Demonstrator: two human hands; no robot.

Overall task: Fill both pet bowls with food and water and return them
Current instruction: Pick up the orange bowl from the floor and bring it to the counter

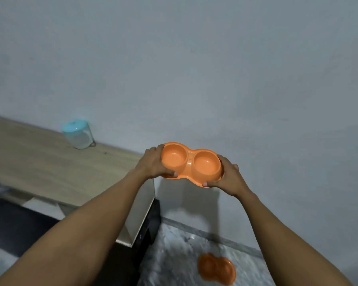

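Observation:
I hold an orange double pet bowl (191,162) up in the air in front of the wall, just past the right end of the wooden table. My left hand (153,165) grips its left end, thumb on the near rim. My right hand (228,175) grips its right end, thumb under the near edge. Both of its wells look empty. A second orange double bowl (216,269) lies on the grey floor below, near the wall.
A wooden table (39,164) stretches along the wall at the left, with a clear jar with a light blue lid (79,135) standing on it near the wall. A dark mat (10,221) lies under the table. The grey wall (194,69) fills the upper view.

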